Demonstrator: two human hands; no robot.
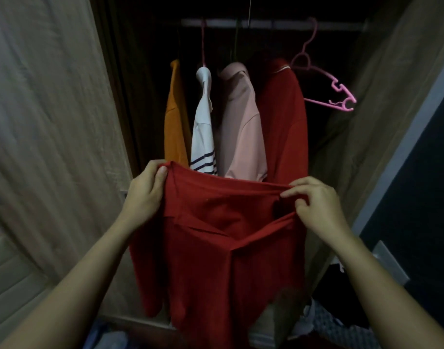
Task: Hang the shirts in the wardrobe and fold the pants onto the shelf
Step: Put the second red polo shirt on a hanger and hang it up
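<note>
So the person was standing right at the open wardrobe (382, 127), holding a red garment (216, 238) up in front of them with both hands. Honestly couldn't tell whether it was a shirt or pants, since it was bunched and creased in the middle. Its lower part hung down loose between the forearms.

The left hand (145, 195) had the top left corner, with its fingers (161, 173) curled over the edge and the thumb pressed on the front, so the cloth was pinched there. The right hand (319, 205) had the top right edge, with its fingers (301, 181) bent and nipping a small fold of fabric against the thumb. The top hem was stretched fairly straight between the two hands.

Behind it, four shirts were hanging from the rod (279, 24). Left to right: an orange shirt (174, 122), a white shirt (203, 132) with dark stripes near the bottom, a pink shirt (241, 127) and a red shirt (284, 122). They hung close together, and the held garment covered their bottom ends. To the right of them a bare pink hanger (326, 79) hung on the same rod, tilted.

The wood-grain door (52, 122) stood open on the left. Down at the bottom right there was a heap of clothes (336, 323), too dark to sort out.
</note>
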